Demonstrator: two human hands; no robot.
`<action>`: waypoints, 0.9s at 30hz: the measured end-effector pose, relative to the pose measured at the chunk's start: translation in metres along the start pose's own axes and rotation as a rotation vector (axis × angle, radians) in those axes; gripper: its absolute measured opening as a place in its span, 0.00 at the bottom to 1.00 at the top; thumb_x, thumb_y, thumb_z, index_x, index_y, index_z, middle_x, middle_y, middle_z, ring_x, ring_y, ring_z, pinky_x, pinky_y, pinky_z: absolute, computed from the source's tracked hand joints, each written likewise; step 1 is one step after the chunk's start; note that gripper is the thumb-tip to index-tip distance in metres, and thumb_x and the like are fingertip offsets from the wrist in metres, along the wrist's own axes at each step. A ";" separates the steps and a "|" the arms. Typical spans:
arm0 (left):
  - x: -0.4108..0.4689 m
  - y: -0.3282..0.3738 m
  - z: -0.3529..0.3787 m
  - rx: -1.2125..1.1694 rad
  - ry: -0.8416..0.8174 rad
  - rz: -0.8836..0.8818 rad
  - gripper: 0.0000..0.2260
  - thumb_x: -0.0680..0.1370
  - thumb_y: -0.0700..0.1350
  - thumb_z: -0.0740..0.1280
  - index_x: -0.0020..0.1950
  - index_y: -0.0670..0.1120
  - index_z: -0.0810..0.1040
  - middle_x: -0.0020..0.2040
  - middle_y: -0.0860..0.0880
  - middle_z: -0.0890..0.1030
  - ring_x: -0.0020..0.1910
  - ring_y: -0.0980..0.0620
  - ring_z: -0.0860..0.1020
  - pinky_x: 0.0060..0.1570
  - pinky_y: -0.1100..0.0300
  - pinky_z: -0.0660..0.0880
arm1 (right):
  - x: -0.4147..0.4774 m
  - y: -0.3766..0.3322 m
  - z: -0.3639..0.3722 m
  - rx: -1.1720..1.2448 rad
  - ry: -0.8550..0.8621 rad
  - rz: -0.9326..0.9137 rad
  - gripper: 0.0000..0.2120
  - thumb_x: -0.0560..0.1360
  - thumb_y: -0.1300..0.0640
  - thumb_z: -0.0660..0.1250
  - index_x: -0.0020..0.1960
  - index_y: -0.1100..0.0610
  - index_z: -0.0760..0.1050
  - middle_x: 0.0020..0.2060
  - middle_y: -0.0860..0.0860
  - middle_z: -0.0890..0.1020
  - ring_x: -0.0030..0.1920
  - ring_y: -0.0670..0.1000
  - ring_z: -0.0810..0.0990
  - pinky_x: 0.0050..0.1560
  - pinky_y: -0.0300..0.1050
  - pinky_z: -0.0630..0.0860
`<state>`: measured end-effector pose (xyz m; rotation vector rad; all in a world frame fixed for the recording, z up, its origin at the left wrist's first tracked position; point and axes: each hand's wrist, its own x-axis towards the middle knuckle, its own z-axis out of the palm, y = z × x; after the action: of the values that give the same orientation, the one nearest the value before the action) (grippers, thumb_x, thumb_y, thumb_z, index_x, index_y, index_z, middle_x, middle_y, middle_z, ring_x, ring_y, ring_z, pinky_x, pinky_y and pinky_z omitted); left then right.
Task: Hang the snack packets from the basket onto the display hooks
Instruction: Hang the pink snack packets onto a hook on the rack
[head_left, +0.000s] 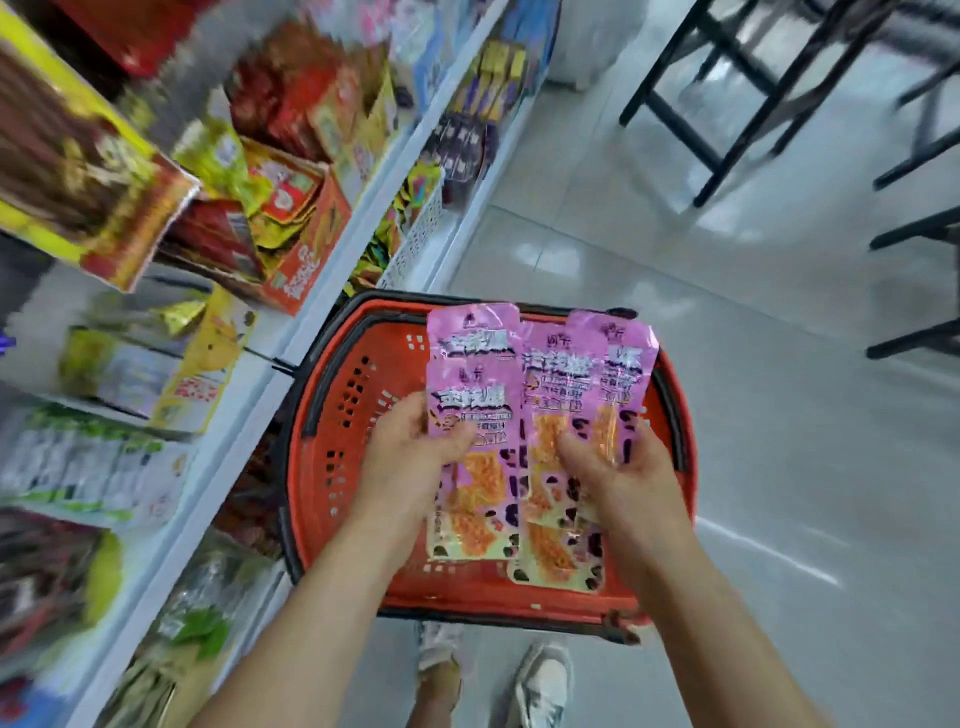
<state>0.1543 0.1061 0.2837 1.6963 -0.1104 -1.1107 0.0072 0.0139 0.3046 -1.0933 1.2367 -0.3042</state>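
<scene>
Standing over a red plastic basket (332, 415), a person held pink snack packets (475, 374) fanned out in both hands, just above the basket's open top. The left hand (415, 452) gripped two overlapping packets, its thumb curled across their printed fronts. The right hand (618, 467) gripped a second bunch (571, 374) just beside the first, thumb on the front and fingers wrapped round the right edge. I could count at least two packets in that bunch, perhaps three. Every packet was long and narrow, pink at the top with dark lettering, and showed an orange snack lower down. Their top ends pointed away from the person and their lower ends hung past the wrists.

The basket had perforated walls, and its black handles (311, 410) lay folded down along the rim. It sat close against the foot of white shelving (291, 332) on the person's left, where boxes and bags of other snacks were stacked, most of them blurred. A pale grey tiled floor (779, 415) stretched away to the right, with black furniture legs (727, 104) standing on it further off. At the bottom edge, two light-coloured shoes (543, 686) showed between the forearms.
</scene>
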 end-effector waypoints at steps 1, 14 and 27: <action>-0.013 0.016 -0.002 0.007 -0.003 0.006 0.16 0.73 0.40 0.73 0.60 0.49 0.78 0.56 0.54 0.82 0.56 0.52 0.80 0.58 0.56 0.74 | -0.014 -0.018 -0.003 -0.008 0.014 -0.050 0.14 0.75 0.62 0.70 0.60 0.53 0.76 0.49 0.49 0.86 0.48 0.49 0.85 0.47 0.47 0.82; -0.244 0.226 0.001 -0.157 0.014 0.285 0.15 0.76 0.31 0.66 0.57 0.47 0.78 0.42 0.55 0.85 0.42 0.56 0.84 0.41 0.62 0.79 | -0.218 -0.228 -0.012 0.017 -0.231 -0.354 0.11 0.82 0.51 0.59 0.60 0.37 0.71 0.47 0.29 0.79 0.44 0.28 0.76 0.41 0.23 0.70; -0.398 0.326 -0.032 -0.240 0.203 0.591 0.32 0.70 0.44 0.77 0.72 0.48 0.68 0.68 0.50 0.73 0.60 0.57 0.76 0.54 0.63 0.78 | -0.346 -0.324 0.009 -0.064 -0.315 -0.694 0.14 0.73 0.50 0.71 0.58 0.50 0.81 0.52 0.50 0.85 0.55 0.51 0.82 0.57 0.58 0.78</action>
<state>0.0910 0.2066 0.7852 1.4166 -0.3139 -0.4877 0.0035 0.1051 0.7699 -1.5418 0.5610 -0.5913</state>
